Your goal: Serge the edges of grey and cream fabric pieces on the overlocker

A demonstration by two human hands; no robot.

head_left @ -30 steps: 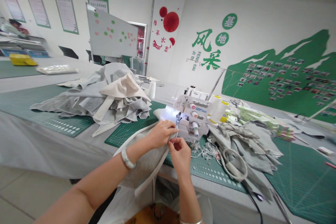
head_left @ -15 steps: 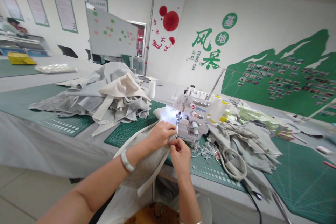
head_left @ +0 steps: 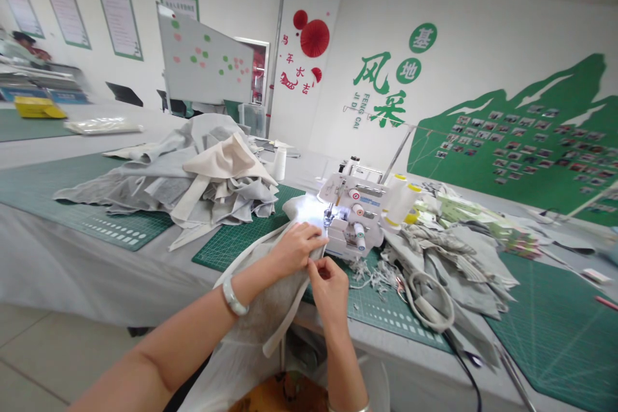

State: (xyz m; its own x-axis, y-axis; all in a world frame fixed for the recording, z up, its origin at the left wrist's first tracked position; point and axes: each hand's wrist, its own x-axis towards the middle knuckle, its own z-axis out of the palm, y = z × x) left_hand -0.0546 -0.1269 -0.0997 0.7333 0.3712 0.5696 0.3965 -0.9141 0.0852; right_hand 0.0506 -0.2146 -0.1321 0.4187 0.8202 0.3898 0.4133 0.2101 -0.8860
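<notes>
A grey non-woven fabric piece point(head_left: 263, 315) hangs from the table edge toward me, and a pale binding strip point(head_left: 241, 267) runs along its edge. My left hand point(head_left: 294, 249) lies on top of the fabric and presses it down, close to the white overlock sewing machine point(head_left: 355, 212). My right hand point(head_left: 329, 290) pinches the fabric's edge between thumb and fingers, just below my left hand. The fabric's far end runs under the lit presser foot point(head_left: 329, 214). The needle area is too small to make out.
Green cutting mats point(head_left: 232, 248) cover the grey table. A heap of grey and beige fabric point(head_left: 217, 174) lies to the left, and another heap point(head_left: 463, 270) with a white cord lies right. Thread cones point(head_left: 400, 199) stand behind the machine. White scraps point(head_left: 374, 273) lie beside it.
My right hand has moved slightly down and left along the fabric edge. The hanging fabric and its strip have swung a little to the right.
</notes>
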